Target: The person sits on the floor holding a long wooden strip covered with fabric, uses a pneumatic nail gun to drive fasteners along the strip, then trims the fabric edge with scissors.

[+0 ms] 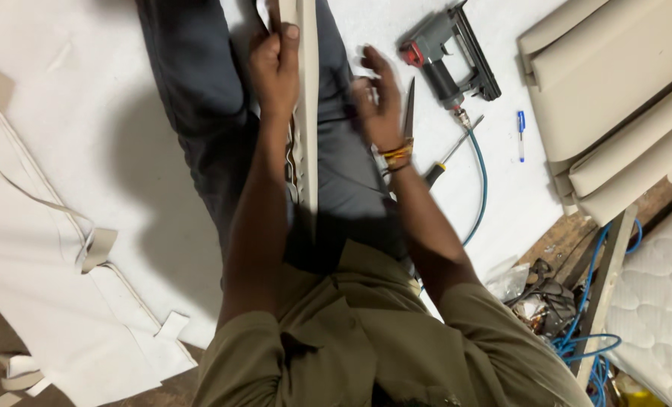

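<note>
Head view, item: a long beige upholstered strip (pixel 306 113) is lying lengthwise along the person's lap, between the legs.
Left hand (pixel 275 64): is clenching around the strip's upper edge, thumb on top.
Right hand (pixel 377 98): is hovering just beside the strip, fingers spread, grasping nothing.
Handling: judged light, stiff along its length, covering soft; best gripped at the edges.
Surroundings: scissors (pixel 410 109), staple gun (pixel 449 56) and blue pen (pixel 521 134) are lying on the white sheet (pixel 87 151).

Olive short-sleeved shirt (pixel 366 339), dark grey trousers (pixel 200 83), orange-yellow bangles (pixel 397 154) on right wrist.
</note>
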A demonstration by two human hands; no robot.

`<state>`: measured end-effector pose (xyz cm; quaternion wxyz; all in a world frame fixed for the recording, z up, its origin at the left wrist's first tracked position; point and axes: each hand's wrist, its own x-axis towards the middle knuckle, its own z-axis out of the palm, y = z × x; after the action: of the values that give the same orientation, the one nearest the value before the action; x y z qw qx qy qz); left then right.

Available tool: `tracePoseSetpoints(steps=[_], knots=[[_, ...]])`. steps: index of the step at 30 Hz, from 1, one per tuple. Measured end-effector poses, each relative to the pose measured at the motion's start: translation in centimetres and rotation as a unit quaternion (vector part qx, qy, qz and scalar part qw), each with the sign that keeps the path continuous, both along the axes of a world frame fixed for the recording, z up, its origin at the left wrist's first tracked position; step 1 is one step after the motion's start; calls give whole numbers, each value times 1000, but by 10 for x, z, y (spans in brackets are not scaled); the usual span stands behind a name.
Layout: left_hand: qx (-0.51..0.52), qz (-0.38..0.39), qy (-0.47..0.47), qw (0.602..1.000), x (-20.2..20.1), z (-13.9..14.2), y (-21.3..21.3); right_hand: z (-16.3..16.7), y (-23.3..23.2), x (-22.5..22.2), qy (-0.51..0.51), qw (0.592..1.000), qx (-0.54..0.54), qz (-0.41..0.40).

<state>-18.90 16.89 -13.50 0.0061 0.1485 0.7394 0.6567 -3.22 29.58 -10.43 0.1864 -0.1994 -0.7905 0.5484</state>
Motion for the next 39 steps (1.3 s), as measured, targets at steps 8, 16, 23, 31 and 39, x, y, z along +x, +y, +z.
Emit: tracePoseSetpoints(steps=[8,16,23,31,39], knots=[[59,-66,-22,996,-14,10,-16,-1,-62,-67,5,984,-101,147],[99,-60,-95,989,-15,-2,-13,9,-56,-67,-32,958,-222,179],[212,-48,-170,961,-13,-12,-7,-1,-63,-65,-8,980,67,188],[113,29,-121,986,-13,-3,-12,12,-76,-72,-23,979,101,176],[-93,56,19,994,-12,11,-28,3,-95,-59,-32,974,-208,84]])
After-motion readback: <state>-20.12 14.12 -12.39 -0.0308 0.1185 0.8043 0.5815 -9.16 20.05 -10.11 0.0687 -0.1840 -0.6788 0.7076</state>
